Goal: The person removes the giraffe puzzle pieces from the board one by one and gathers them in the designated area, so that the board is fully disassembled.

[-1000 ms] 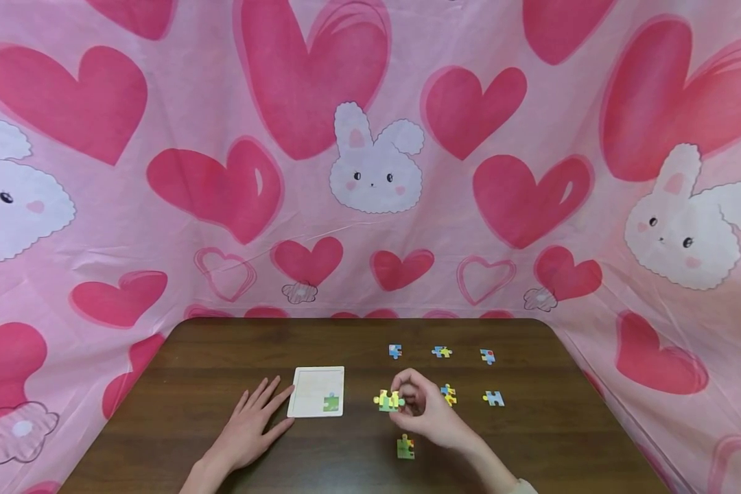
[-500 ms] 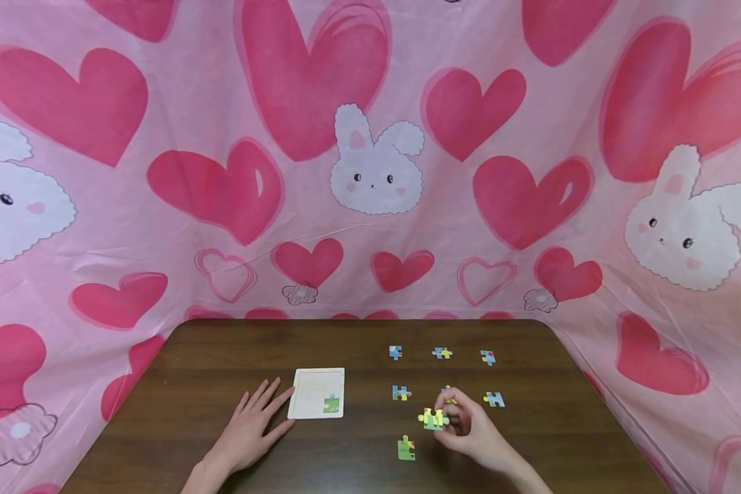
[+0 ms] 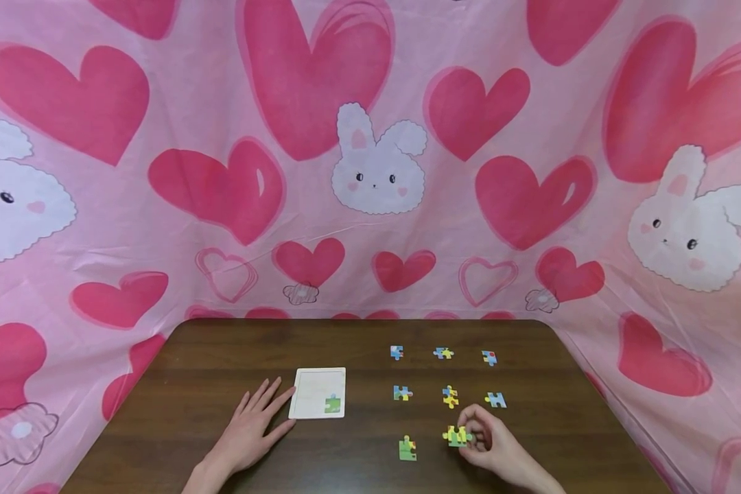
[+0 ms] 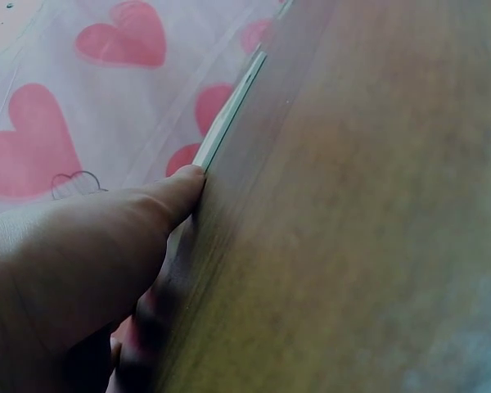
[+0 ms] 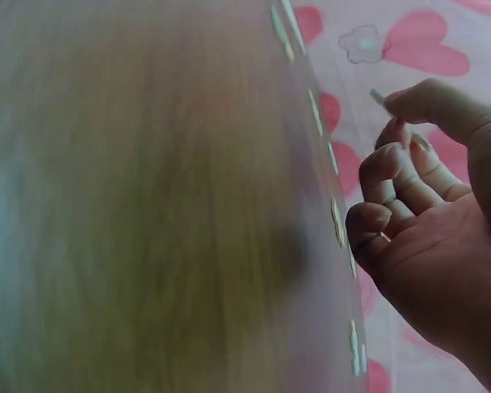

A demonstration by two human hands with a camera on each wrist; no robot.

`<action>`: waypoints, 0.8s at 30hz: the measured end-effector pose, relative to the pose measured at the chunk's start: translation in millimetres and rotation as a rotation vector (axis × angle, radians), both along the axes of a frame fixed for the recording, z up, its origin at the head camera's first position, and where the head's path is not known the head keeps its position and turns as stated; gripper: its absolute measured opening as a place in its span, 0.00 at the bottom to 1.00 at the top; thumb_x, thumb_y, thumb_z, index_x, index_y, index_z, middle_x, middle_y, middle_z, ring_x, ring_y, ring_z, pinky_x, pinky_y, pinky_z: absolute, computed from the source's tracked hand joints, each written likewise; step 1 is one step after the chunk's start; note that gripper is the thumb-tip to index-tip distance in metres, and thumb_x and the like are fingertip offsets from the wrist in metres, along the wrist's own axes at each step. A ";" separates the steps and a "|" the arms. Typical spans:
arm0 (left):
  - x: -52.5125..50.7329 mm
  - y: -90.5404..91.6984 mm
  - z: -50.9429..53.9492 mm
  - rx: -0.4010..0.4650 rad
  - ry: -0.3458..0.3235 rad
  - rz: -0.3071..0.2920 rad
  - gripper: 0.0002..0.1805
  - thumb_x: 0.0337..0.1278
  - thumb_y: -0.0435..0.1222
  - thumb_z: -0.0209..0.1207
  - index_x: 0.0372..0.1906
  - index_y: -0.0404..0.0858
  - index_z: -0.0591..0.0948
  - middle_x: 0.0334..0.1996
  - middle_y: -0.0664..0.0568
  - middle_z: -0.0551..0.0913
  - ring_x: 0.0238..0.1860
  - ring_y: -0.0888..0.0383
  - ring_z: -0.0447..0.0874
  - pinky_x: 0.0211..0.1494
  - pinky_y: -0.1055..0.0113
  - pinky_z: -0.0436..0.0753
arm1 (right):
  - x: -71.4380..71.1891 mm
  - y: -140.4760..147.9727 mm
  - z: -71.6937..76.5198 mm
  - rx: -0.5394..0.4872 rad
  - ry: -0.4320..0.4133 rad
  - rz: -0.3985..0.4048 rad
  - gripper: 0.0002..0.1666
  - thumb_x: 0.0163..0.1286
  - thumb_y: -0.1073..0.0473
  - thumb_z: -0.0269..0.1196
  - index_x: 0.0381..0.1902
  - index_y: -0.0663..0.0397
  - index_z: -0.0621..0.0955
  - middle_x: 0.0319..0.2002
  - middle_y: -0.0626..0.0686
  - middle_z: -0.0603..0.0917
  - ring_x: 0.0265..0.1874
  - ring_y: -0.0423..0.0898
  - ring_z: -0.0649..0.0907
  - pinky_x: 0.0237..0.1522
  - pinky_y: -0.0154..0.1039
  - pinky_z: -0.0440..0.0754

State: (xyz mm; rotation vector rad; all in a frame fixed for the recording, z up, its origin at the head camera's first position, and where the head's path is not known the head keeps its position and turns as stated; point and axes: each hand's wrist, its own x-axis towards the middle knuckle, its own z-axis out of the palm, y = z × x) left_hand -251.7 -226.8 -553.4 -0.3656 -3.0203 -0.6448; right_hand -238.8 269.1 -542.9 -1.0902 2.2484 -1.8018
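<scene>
My right hand [image 3: 494, 442] pinches a yellow-and-green puzzle piece [image 3: 455, 436] between thumb and fingers, held over the near right of the table. In the right wrist view that hand [image 5: 430, 188] shows its other fingers curled, and the piece's thin edge [image 5: 378, 97] sticks out past the thumb. My left hand [image 3: 250, 429] lies spread on the table, fingertips at the left edge of a white puzzle tray [image 3: 311, 394]. One green piece [image 3: 333, 403] sits in the tray's lower right corner. The left wrist view has the thumb [image 4: 184, 192] touching the tray's edge [image 4: 229, 115].
Loose puzzle pieces lie in rows on the brown table [image 3: 241, 350]. Among them are a green piece [image 3: 407, 448], a yellow-and-blue piece [image 3: 450, 396], a blue piece [image 3: 496, 399] and a blue-and-yellow piece [image 3: 401, 393]. A pink heart-print cloth [image 3: 370, 274] hangs behind.
My right hand has moved right and toward me with the yellow-and-green piece, uncovering the pieces in the middle row. The left hand and the tray have stayed in place.
</scene>
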 end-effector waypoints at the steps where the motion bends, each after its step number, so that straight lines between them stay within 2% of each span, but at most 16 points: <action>1: -0.2 0.0 -0.3 0.000 0.001 -0.001 0.38 0.76 0.60 0.63 0.82 0.49 0.75 0.85 0.40 0.69 0.87 0.32 0.60 0.84 0.23 0.56 | 0.6 1.9 -0.3 0.027 0.020 -0.009 0.22 0.63 0.83 0.68 0.50 0.70 0.72 0.27 0.63 0.77 0.25 0.31 0.75 0.21 0.29 0.70; 4: -0.9 -0.2 -1.2 0.000 0.005 -0.003 0.38 0.76 0.60 0.62 0.82 0.49 0.75 0.85 0.40 0.68 0.87 0.32 0.60 0.84 0.23 0.56 | 2.3 7.6 -0.5 0.107 0.040 -0.030 0.22 0.63 0.81 0.70 0.50 0.66 0.74 0.24 0.64 0.74 0.23 0.35 0.74 0.21 0.30 0.71; 7: -1.2 -0.6 -2.3 -0.002 0.010 -0.004 0.37 0.76 0.60 0.62 0.82 0.50 0.75 0.85 0.40 0.68 0.87 0.33 0.60 0.84 0.23 0.56 | 3.4 12.5 -0.5 0.160 0.003 -0.031 0.21 0.65 0.78 0.71 0.50 0.66 0.75 0.25 0.63 0.74 0.27 0.31 0.76 0.25 0.29 0.75; 11: -0.8 -0.7 -3.0 0.001 0.009 -0.004 0.37 0.76 0.60 0.62 0.82 0.49 0.75 0.85 0.39 0.68 0.87 0.32 0.60 0.85 0.23 0.56 | 3.8 15.0 -3.0 0.191 -0.028 -0.017 0.20 0.64 0.77 0.72 0.50 0.66 0.76 0.27 0.63 0.76 0.29 0.29 0.77 0.27 0.29 0.78; 14: -0.3 -0.5 -3.0 0.004 0.006 -0.004 0.37 0.76 0.60 0.62 0.82 0.49 0.75 0.85 0.39 0.69 0.87 0.32 0.60 0.85 0.23 0.56 | 4.3 14.4 -5.9 0.208 0.000 -0.024 0.21 0.62 0.77 0.73 0.48 0.64 0.77 0.27 0.62 0.78 0.26 0.35 0.78 0.27 0.29 0.78; 16: -0.1 -0.3 -2.8 0.005 0.004 -0.004 0.37 0.76 0.60 0.62 0.82 0.49 0.75 0.85 0.39 0.69 0.87 0.32 0.60 0.85 0.23 0.56 | 4.8 13.9 -7.5 0.225 0.046 -0.047 0.21 0.61 0.76 0.75 0.47 0.61 0.78 0.27 0.60 0.78 0.25 0.40 0.78 0.27 0.29 0.78; 19: -0.2 -0.2 -2.5 0.008 0.000 -0.003 0.37 0.76 0.60 0.62 0.82 0.49 0.75 0.85 0.39 0.68 0.87 0.32 0.60 0.85 0.23 0.55 | 5.5 13.6 -9.5 0.263 0.165 -0.106 0.23 0.57 0.73 0.79 0.45 0.55 0.80 0.29 0.55 0.79 0.28 0.43 0.79 0.29 0.30 0.78; 22: -0.4 -0.2 -2.1 0.010 -0.005 -0.002 0.37 0.76 0.60 0.62 0.82 0.50 0.75 0.85 0.39 0.68 0.87 0.33 0.60 0.85 0.23 0.55 | 6.0 13.4 -11.7 0.315 0.310 -0.188 0.25 0.54 0.69 0.83 0.43 0.49 0.82 0.33 0.48 0.80 0.34 0.39 0.78 0.34 0.31 0.76; 24: -0.7 -0.2 -1.9 0.011 -0.009 -0.003 0.38 0.76 0.60 0.62 0.82 0.50 0.75 0.85 0.39 0.68 0.87 0.32 0.60 0.85 0.23 0.55 | 6.5 13.6 -12.9 0.342 0.373 -0.234 0.26 0.52 0.67 0.85 0.43 0.45 0.82 0.36 0.45 0.81 0.38 0.37 0.77 0.37 0.33 0.74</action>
